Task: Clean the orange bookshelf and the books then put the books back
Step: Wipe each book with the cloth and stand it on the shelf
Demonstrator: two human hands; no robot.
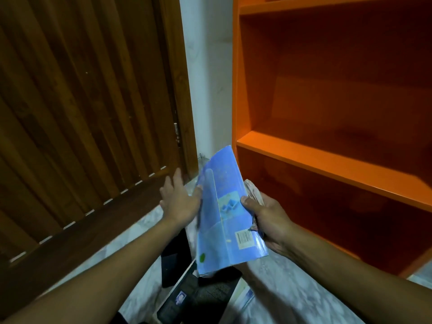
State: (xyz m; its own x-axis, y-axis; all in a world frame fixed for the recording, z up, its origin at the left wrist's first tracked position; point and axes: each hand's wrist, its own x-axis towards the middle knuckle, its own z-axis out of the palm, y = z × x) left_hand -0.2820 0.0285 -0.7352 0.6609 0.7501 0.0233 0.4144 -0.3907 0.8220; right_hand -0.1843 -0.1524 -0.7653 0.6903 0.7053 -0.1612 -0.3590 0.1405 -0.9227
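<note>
A light blue paperback book stands nearly upright in the middle of the view, back cover toward me. My right hand grips its right edge, thumb on the cover, and also holds a crumpled pale cloth behind the book. My left hand has its fingers spread, and its thumb side touches the book's left edge. The orange bookshelf stands at the right with bare shelves. Several more books lie on the floor under the blue book, one with a dark cover.
A brown slatted wooden door fills the left side. A strip of white wall separates it from the shelf. The floor is pale marbled tile.
</note>
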